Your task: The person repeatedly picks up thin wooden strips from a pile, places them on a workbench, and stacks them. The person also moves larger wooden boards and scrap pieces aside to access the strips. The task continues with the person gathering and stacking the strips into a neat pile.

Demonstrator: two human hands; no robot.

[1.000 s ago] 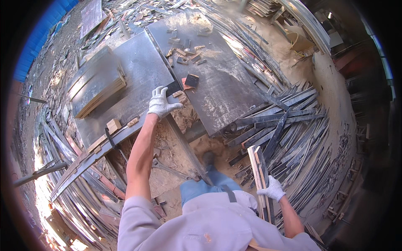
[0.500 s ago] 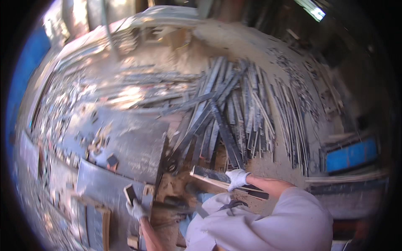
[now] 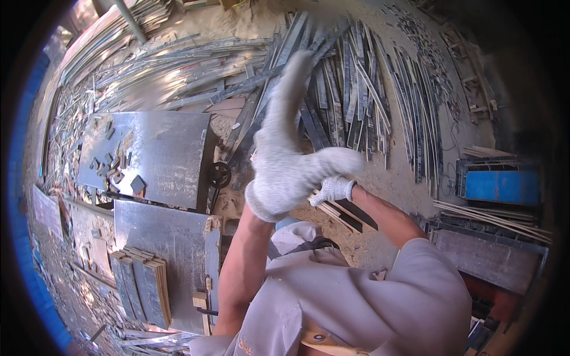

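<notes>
While the left hand [image 3: 278, 155] hangs spread wide — blurred, up front — the right hand [image 3: 333, 191] grips at least 2 strips [image 3: 350, 218], jutting below it, right of the left.

Counted two gloved grips [image 3: 279, 157] [image 3: 333, 190], two dark surfaces [image 3: 172, 148] [image 3: 178, 237], one board stack [image 3: 139, 285]. Also logged one handwheel [image 3: 219, 175], one blue panel [image 3: 502, 186], plus wooden strips [image 3: 353, 101] too many to tally.

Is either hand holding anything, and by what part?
The right hand grips wooden strips; the left hand blocks part of the view, so the exact spot is unclear. The left looks open and empty.
</notes>
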